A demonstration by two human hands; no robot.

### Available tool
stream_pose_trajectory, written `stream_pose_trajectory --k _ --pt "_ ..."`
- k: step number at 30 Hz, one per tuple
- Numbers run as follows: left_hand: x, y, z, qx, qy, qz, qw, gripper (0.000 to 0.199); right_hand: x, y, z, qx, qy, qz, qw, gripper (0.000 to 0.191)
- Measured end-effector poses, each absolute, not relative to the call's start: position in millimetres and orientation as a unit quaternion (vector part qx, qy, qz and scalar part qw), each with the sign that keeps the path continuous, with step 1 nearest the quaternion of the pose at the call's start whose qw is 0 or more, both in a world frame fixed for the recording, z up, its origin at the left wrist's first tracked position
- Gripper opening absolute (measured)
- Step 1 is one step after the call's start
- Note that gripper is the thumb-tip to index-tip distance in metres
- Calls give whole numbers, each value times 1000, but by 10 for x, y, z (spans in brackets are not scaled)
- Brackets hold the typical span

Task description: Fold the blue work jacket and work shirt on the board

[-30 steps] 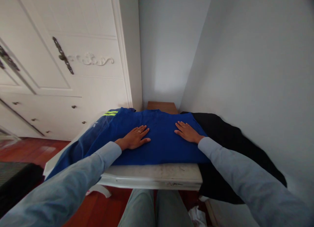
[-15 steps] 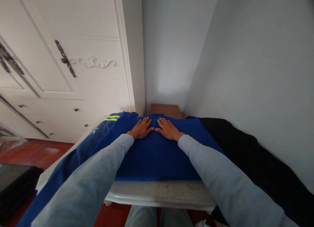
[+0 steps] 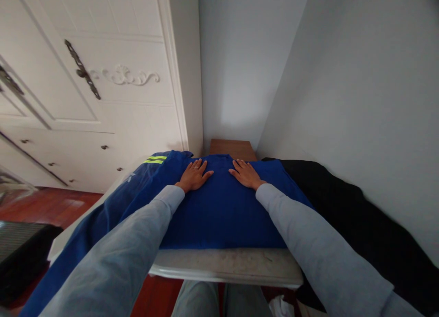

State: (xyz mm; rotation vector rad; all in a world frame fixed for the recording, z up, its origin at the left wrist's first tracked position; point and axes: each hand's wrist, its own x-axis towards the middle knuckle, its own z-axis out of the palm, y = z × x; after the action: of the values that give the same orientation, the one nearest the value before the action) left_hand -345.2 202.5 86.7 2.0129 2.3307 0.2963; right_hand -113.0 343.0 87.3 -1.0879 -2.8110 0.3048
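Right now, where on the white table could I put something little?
The front strip of the table, between the blue shirt and front edge, looks bare. So does a thinner one between the striped blue cloth and left edge. The middle's crowded: the left hand and right hand rest on the shirt. Black cloth crowds the right.

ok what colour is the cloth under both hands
The cloth is deep blue, clearest in the head view.
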Motion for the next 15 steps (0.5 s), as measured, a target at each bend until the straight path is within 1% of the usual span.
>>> stream_pose_trajectory --k 4,7,9,12,15 --pt "-3463 2059 839 647 756 99 16 82 -1133 3461 837 -361 -924 109 67 87" --pt "-3557 2109 911 649 754 99 9 71 -1147 3531 812 -379 -915 105 84 86" --pt "-3682 2133 1014 655 749 96 2 62 -1136 3600 816 -397 -908 91 94 82" --pt "-3910 2152 1176 656 750 83 -5 53 -1089 3704 862 -393 -910 78 104 64" --pt "-4068 2170 1255 647 759 65 -12 49 -1051 3781 944 -380 -915 75 116 43"
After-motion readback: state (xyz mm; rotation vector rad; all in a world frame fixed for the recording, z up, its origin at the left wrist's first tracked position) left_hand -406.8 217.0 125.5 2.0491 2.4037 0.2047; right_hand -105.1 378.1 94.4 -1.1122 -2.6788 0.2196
